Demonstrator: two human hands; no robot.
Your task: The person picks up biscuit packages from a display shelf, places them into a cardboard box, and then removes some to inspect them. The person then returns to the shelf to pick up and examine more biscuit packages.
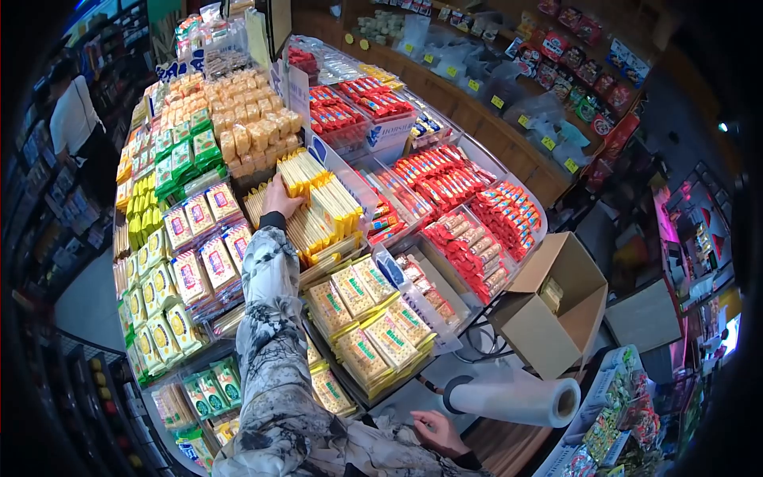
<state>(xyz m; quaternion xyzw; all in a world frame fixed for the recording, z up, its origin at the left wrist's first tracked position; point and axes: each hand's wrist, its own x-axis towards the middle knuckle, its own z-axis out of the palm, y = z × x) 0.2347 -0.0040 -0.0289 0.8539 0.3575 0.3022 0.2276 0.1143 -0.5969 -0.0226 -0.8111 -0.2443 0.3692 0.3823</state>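
Note:
My left hand (280, 199) reaches into the snack display, its fingers at the left edge of a stack of yellow-edged cracker packs (322, 215); the fingertips are partly hidden among the packs. Near the bottom of the view, my right hand (439, 432) is beside a roll of clear plastic film (517, 400), apart from it, with its fingers curled and what they hold, if anything, hidden. Yellow packs of seeded crackers (373, 338) lie in a bin between the two hands. Above my left hand are small beige wrapped snacks (258, 131).
An open cardboard box (548, 306) stands right of the display, holding a pack. Red-wrapped snacks (445, 179) fill bins at the right, with clear dividers between. Wooden shelving (485, 103) runs behind. A person (75, 119) stands at the far left.

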